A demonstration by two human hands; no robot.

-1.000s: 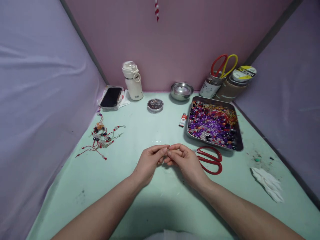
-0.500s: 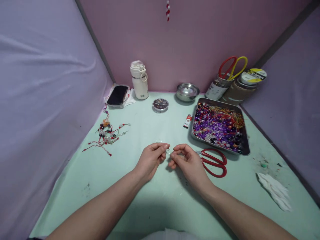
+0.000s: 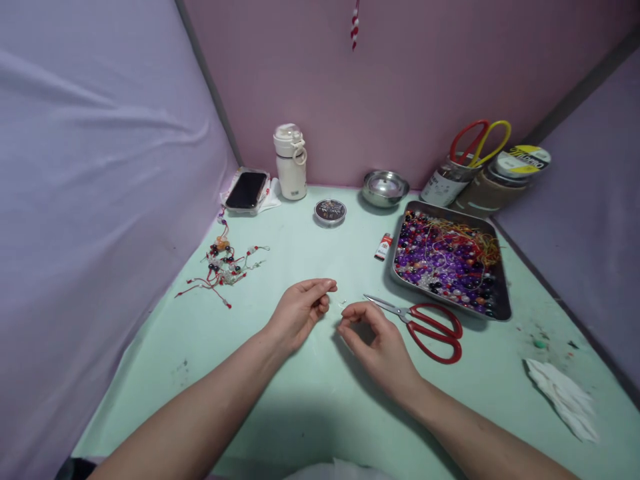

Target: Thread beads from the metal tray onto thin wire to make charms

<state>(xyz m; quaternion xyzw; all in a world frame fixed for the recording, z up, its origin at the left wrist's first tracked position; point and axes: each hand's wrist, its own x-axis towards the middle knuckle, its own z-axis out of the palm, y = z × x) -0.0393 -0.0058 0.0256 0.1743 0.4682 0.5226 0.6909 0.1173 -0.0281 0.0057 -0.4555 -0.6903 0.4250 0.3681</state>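
Note:
My left hand (image 3: 303,313) hovers over the middle of the table, thumb and forefinger pinched together. What lies in the pinch is too small to make out. My right hand (image 3: 373,337) is just to its right, fingers curled and tips drawn towards the thumb; anything between them is too fine to see. A tiny clear piece (image 3: 343,303) shows in the gap between both hands. Red-handled scissors (image 3: 434,330) lie beside my right hand, blades pointing left. Behind them stands a metal tray (image 3: 504,307) of purple, black, red and clear beads with tangled cords.
Strung bead pieces (image 3: 223,267) lie on the left. Further back are a phone (image 3: 247,190), a white bottle (image 3: 291,163), a round case (image 3: 330,212), a steel bowl (image 3: 385,190) and a lighter (image 3: 383,247). Jars (image 3: 445,183) stand behind the tray; a white cloth (image 3: 560,400) lies right.
My hands have moved a little apart, the right one lower, its fingers more curled. The scissor blades now show. The whole view has shifted slightly.

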